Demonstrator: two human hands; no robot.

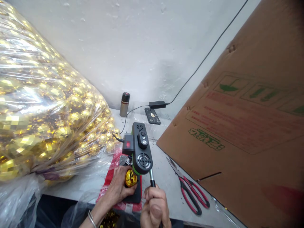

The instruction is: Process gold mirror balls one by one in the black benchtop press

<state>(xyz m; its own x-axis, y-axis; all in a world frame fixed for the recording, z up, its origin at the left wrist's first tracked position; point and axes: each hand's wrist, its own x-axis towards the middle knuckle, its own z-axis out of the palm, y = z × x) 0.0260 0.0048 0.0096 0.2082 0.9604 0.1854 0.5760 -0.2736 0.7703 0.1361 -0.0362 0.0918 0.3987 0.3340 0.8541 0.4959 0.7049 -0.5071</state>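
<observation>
A gold faceted ball is held in my left hand, with fingers and thumb curled round its sides. The ball sits under the head of a small black and green bench drill press, close to the black base. My right hand is wrapped round the black grip of the machine's lever, just right of the ball. The drill tip and the point where it might touch the ball are hidden. A red cloth or plastic sheet lies under the base.
A clear bag of gold balls bulges on the left. A large cardboard box leans on the right, with red-handled scissors before it. Behind stand a spray-can-like cylinder, a phone and a power adapter with its cable.
</observation>
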